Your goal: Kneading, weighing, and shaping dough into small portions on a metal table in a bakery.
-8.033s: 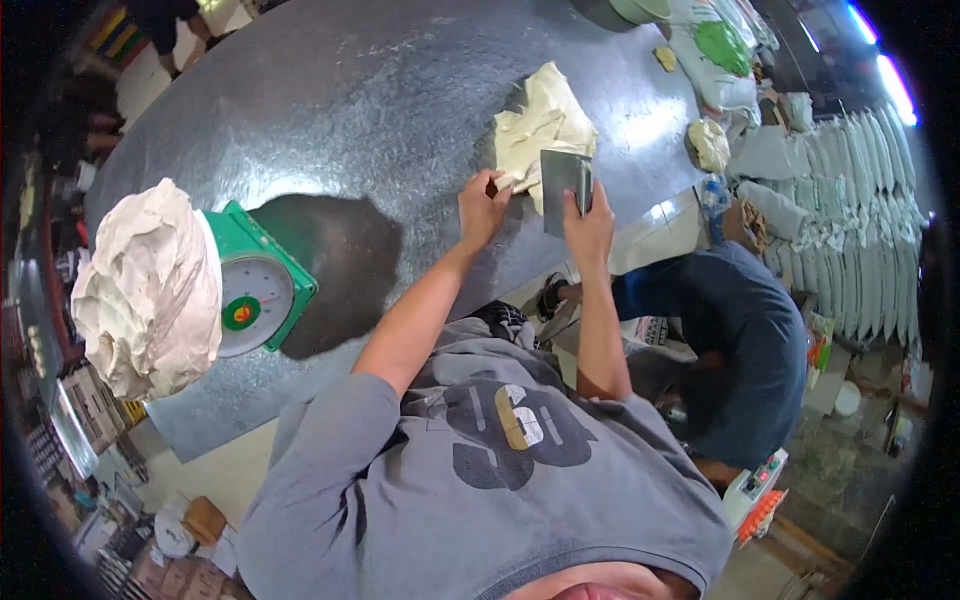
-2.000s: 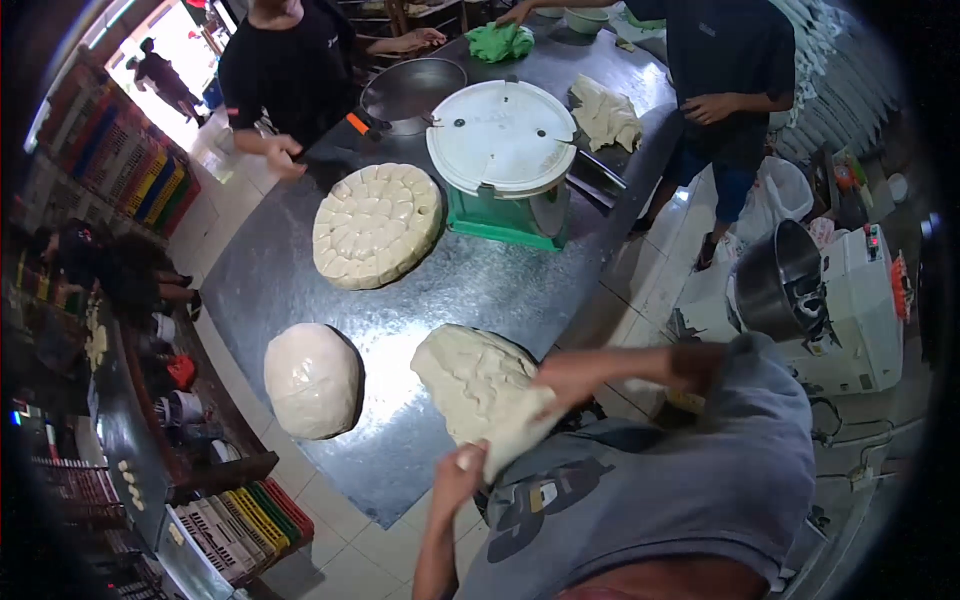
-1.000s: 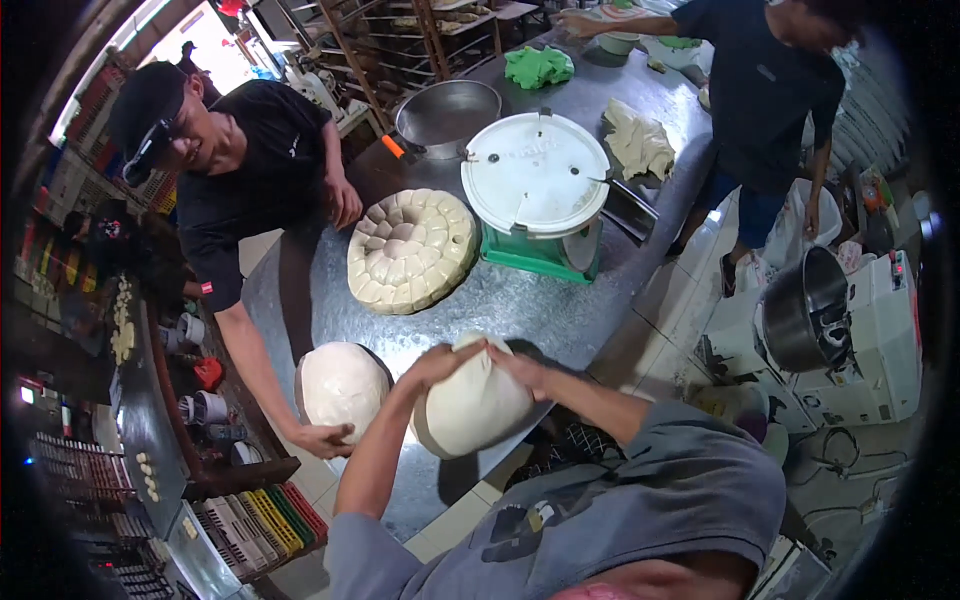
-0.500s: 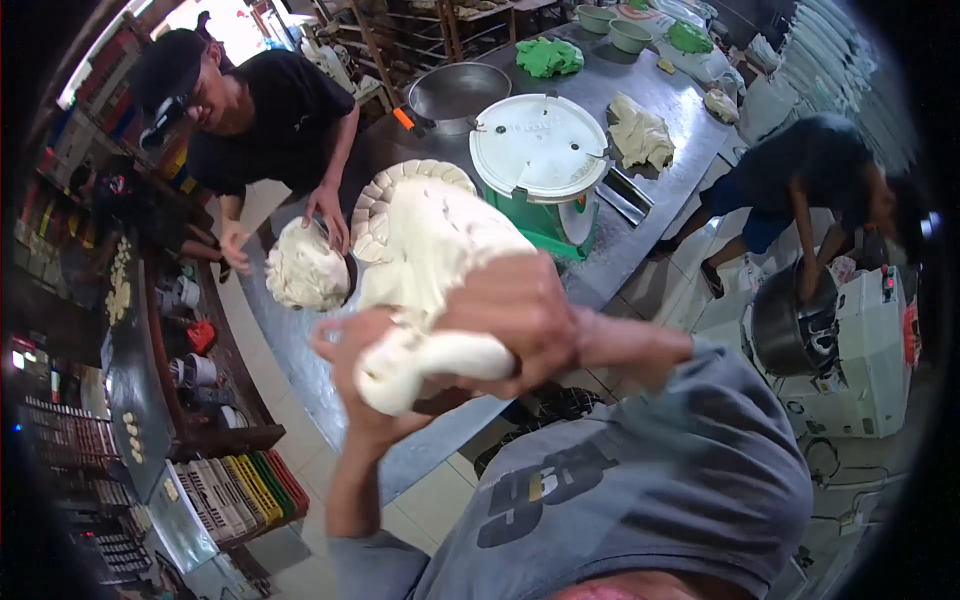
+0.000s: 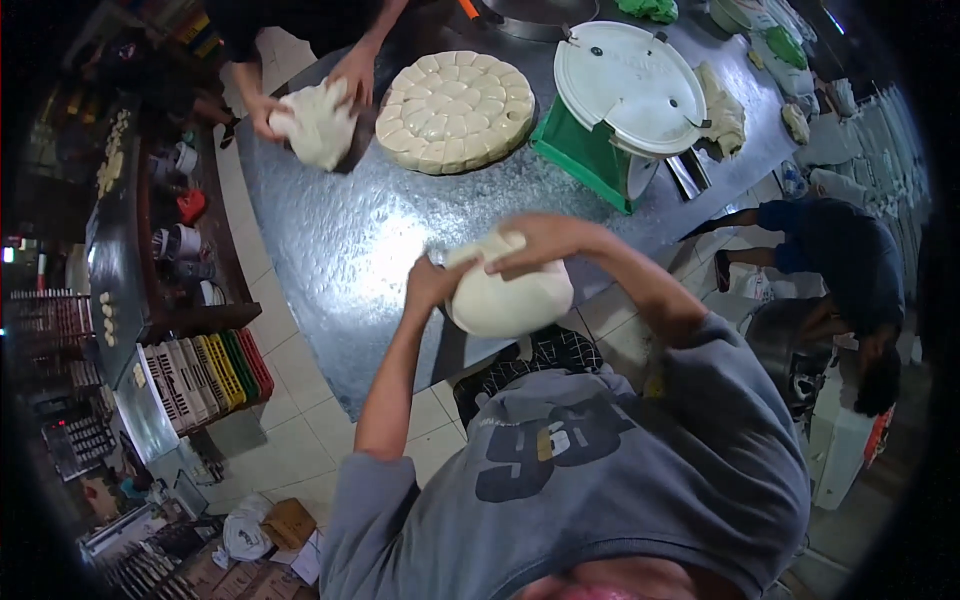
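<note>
A large smooth lump of pale dough (image 5: 512, 302) is at the table's near edge, close to my body. My left hand (image 5: 430, 280) grips its left upper side, with the fingers curled onto it. My right hand (image 5: 535, 243), slightly blurred, closes over a fold at its top. Beyond it lies a flat round of dough (image 5: 455, 112), divided into many small pieces. A co-worker's hands (image 5: 352, 78) hold another dough lump (image 5: 322, 125) at the far left of the table.
A green scale (image 5: 582, 155) with a round white top (image 5: 632, 88) stands right of the divided round. Behind it are a metal pan (image 5: 535, 18) and loose dough (image 5: 722, 110). Another person (image 5: 835, 255) bends over at the right. Stacked crates (image 5: 205, 375) stand at the left.
The dough I hold has come away from the divided round and down toward me, now gathered into a lump. The co-worker's dough has been lifted and reshaped. My view has tilted downward.
</note>
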The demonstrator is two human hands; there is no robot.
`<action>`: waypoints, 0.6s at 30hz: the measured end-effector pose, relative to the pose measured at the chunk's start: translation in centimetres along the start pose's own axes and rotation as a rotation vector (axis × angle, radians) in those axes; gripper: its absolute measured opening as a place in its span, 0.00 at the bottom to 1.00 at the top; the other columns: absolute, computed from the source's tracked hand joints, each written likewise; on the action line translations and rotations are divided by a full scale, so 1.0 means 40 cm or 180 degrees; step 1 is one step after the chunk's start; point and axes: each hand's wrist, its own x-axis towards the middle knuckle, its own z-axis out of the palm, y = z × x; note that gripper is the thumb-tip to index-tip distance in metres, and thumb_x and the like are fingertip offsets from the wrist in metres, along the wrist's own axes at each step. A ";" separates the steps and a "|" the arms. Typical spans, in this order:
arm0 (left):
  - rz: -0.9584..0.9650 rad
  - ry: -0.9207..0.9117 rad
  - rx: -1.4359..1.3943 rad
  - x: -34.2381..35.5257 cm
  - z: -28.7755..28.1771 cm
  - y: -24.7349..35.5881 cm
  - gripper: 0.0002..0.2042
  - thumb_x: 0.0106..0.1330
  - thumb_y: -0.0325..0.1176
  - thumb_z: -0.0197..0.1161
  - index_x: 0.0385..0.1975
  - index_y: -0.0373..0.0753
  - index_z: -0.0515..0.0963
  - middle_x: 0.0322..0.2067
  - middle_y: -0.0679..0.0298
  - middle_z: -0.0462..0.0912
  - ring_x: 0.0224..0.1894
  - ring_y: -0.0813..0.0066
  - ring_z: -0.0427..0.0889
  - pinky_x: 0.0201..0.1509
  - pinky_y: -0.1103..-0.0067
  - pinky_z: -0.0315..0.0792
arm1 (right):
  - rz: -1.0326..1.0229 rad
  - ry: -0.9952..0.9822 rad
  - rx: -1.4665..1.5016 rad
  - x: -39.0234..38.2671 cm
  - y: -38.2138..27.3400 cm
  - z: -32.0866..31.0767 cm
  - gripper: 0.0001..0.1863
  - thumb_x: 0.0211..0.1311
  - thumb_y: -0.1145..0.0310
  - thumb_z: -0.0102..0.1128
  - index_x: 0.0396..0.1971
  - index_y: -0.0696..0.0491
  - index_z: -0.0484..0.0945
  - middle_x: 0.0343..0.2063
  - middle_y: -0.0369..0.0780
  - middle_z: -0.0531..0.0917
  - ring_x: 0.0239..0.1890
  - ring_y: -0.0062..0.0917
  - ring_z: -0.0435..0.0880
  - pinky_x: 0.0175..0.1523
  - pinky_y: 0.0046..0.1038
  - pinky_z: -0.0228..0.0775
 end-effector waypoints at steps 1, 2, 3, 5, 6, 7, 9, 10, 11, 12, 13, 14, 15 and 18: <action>-0.0124 0.0597 0.0374 0.044 -0.006 -0.007 0.51 0.41 0.62 0.74 0.61 0.31 0.65 0.45 0.43 0.80 0.50 0.52 0.81 0.49 0.65 0.76 | -0.0479 0.0531 0.0154 0.018 0.017 -0.009 0.41 0.51 0.35 0.62 0.57 0.51 0.73 0.55 0.57 0.73 0.57 0.45 0.75 0.61 0.36 0.66; 0.0178 0.1383 0.0949 0.077 -0.019 -0.022 0.55 0.44 0.62 0.73 0.67 0.35 0.56 0.55 0.39 0.71 0.58 0.50 0.73 0.55 0.63 0.72 | -0.0686 0.0758 0.0221 0.036 0.035 -0.020 0.41 0.53 0.38 0.64 0.61 0.51 0.70 0.59 0.56 0.69 0.61 0.43 0.71 0.64 0.35 0.63; 0.0205 0.1275 -0.0028 0.092 -0.027 -0.038 0.53 0.47 0.61 0.72 0.68 0.37 0.55 0.58 0.39 0.67 0.60 0.51 0.71 0.56 0.64 0.71 | -0.0729 0.1661 -0.0620 0.047 0.054 -0.019 0.40 0.55 0.43 0.64 0.63 0.50 0.66 0.61 0.55 0.67 0.63 0.43 0.68 0.66 0.37 0.60; -0.0291 0.0949 -0.1667 0.070 -0.035 -0.070 0.48 0.53 0.58 0.70 0.69 0.40 0.54 0.61 0.42 0.64 0.59 0.55 0.70 0.57 0.66 0.69 | -0.0814 0.2681 -0.1466 0.044 0.097 0.002 0.39 0.57 0.48 0.65 0.66 0.49 0.63 0.62 0.54 0.65 0.66 0.43 0.64 0.67 0.39 0.58; -0.0618 0.0865 -0.2372 0.040 -0.033 -0.083 0.46 0.56 0.56 0.69 0.69 0.41 0.53 0.61 0.44 0.64 0.57 0.57 0.71 0.56 0.68 0.69 | -0.0620 0.2890 -0.0635 0.034 0.121 0.021 0.38 0.59 0.51 0.64 0.65 0.51 0.63 0.63 0.54 0.65 0.66 0.44 0.64 0.66 0.41 0.60; -0.0910 0.0818 -0.2102 0.008 -0.024 -0.089 0.40 0.64 0.52 0.63 0.70 0.43 0.50 0.56 0.50 0.72 0.54 0.61 0.75 0.53 0.69 0.71 | -0.0536 0.3156 0.0152 0.028 0.146 0.040 0.36 0.60 0.54 0.64 0.65 0.53 0.63 0.64 0.55 0.64 0.65 0.46 0.64 0.64 0.42 0.61; -0.1138 0.0724 -0.2540 -0.063 0.016 -0.080 0.41 0.62 0.51 0.66 0.70 0.41 0.52 0.58 0.49 0.68 0.55 0.63 0.71 0.57 0.71 0.66 | 0.0455 0.2783 0.1504 0.024 0.196 0.083 0.37 0.60 0.55 0.65 0.66 0.53 0.61 0.63 0.52 0.66 0.64 0.43 0.67 0.65 0.40 0.60; -0.1338 0.0714 -0.2576 -0.094 0.044 -0.070 0.40 0.63 0.50 0.65 0.70 0.41 0.52 0.57 0.52 0.69 0.55 0.65 0.71 0.56 0.72 0.66 | 0.0396 0.2655 0.1503 0.033 0.222 0.103 0.37 0.60 0.55 0.65 0.66 0.53 0.61 0.63 0.52 0.66 0.64 0.43 0.67 0.65 0.40 0.60; -0.1421 0.0831 -0.2789 -0.114 0.073 -0.059 0.39 0.66 0.47 0.63 0.70 0.42 0.49 0.54 0.54 0.70 0.54 0.66 0.71 0.55 0.73 0.67 | 0.0437 0.2681 0.1792 0.047 0.247 0.123 0.38 0.61 0.56 0.64 0.67 0.52 0.58 0.62 0.52 0.67 0.63 0.40 0.68 0.65 0.38 0.60; -0.1251 0.0856 -0.2805 -0.124 0.101 -0.048 0.39 0.66 0.47 0.63 0.70 0.42 0.49 0.54 0.54 0.70 0.54 0.66 0.71 0.55 0.73 0.67 | 0.0734 0.2641 0.2137 0.070 0.272 0.139 0.39 0.62 0.57 0.63 0.68 0.52 0.55 0.61 0.53 0.68 0.62 0.37 0.69 0.65 0.37 0.60; -0.1059 0.1145 -0.3206 -0.128 0.125 -0.039 0.38 0.68 0.46 0.61 0.71 0.43 0.46 0.55 0.54 0.69 0.55 0.66 0.70 0.55 0.73 0.67 | 0.0486 0.2644 0.2072 0.095 0.297 0.153 0.39 0.62 0.57 0.63 0.68 0.52 0.55 0.61 0.53 0.68 0.62 0.37 0.69 0.65 0.37 0.60; -0.1008 0.1330 -0.3676 -0.122 0.143 -0.034 0.38 0.69 0.44 0.59 0.71 0.44 0.44 0.56 0.54 0.68 0.56 0.67 0.69 0.55 0.73 0.67 | 0.0326 0.2580 0.2511 0.124 0.318 0.161 0.40 0.63 0.59 0.63 0.69 0.51 0.51 0.61 0.53 0.68 0.61 0.35 0.69 0.64 0.35 0.60; -0.0874 0.1301 -0.3764 -0.108 0.155 -0.033 0.36 0.72 0.43 0.56 0.72 0.45 0.41 0.61 0.54 0.64 0.60 0.66 0.65 0.61 0.71 0.64 | 0.0238 0.2475 0.2969 0.153 0.335 0.160 0.42 0.63 0.60 0.63 0.70 0.50 0.48 0.60 0.53 0.68 0.61 0.33 0.69 0.64 0.33 0.60; -0.0630 0.1574 -0.4011 -0.051 0.150 -0.042 0.35 0.73 0.45 0.54 0.71 0.44 0.42 0.64 0.56 0.62 0.62 0.64 0.64 0.65 0.70 0.60 | -0.0525 0.1643 0.3587 0.237 0.345 0.116 0.44 0.61 0.64 0.64 0.70 0.49 0.45 0.59 0.53 0.68 0.61 0.31 0.68 0.64 0.32 0.60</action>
